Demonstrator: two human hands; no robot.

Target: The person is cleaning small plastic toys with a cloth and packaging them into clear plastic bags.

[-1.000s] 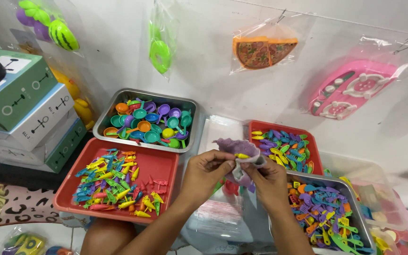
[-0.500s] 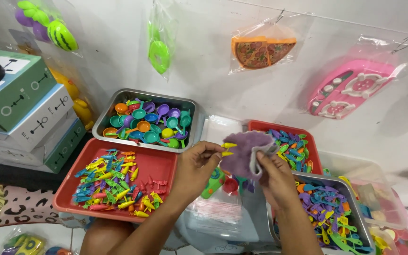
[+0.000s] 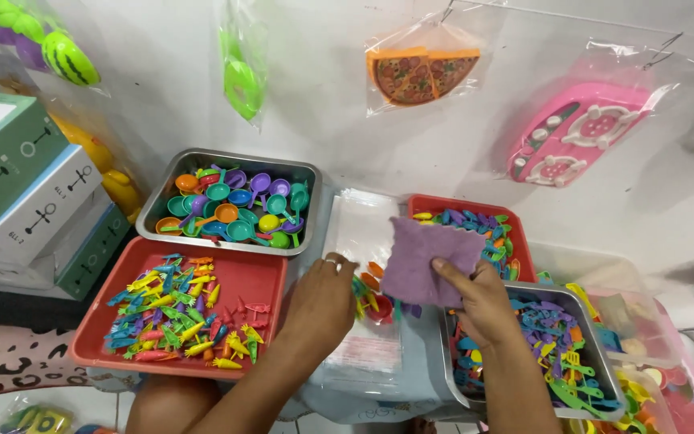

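right hand pinching a purple cloth by its lower right edge, thumb lying on the front, holding it spread nearly flat and upright above the middle of the work area. left hand hovering palm down just left of the cloth, fingers curled down over a clear plastic bag of small toy pieces, a ring showing on one finger; not possible telling whether anything is being gripped underneath, since the fingertips are hidden behind the knuckles. bag lying between the trays, orange, red and green bits showing under the left fingers, just below the cloth's left corner.

sitting to the left: red tray carrying tiny carrot-shaped and fork-like pieces in many colours. sitting behind it: metal tray filled with small coloured toy pans. showing behind the cloth: second red tray of mixed blue, yellow and purple pieces. lying under the right wrist: second metal tray packed with toy spatulas and forks. lying flat between the back trays: stack of clear bags. hanging on the white wall in plastic bags: toy pizza, pink toy stove, green toy piece. standing stacked at far left: green and white boxes.
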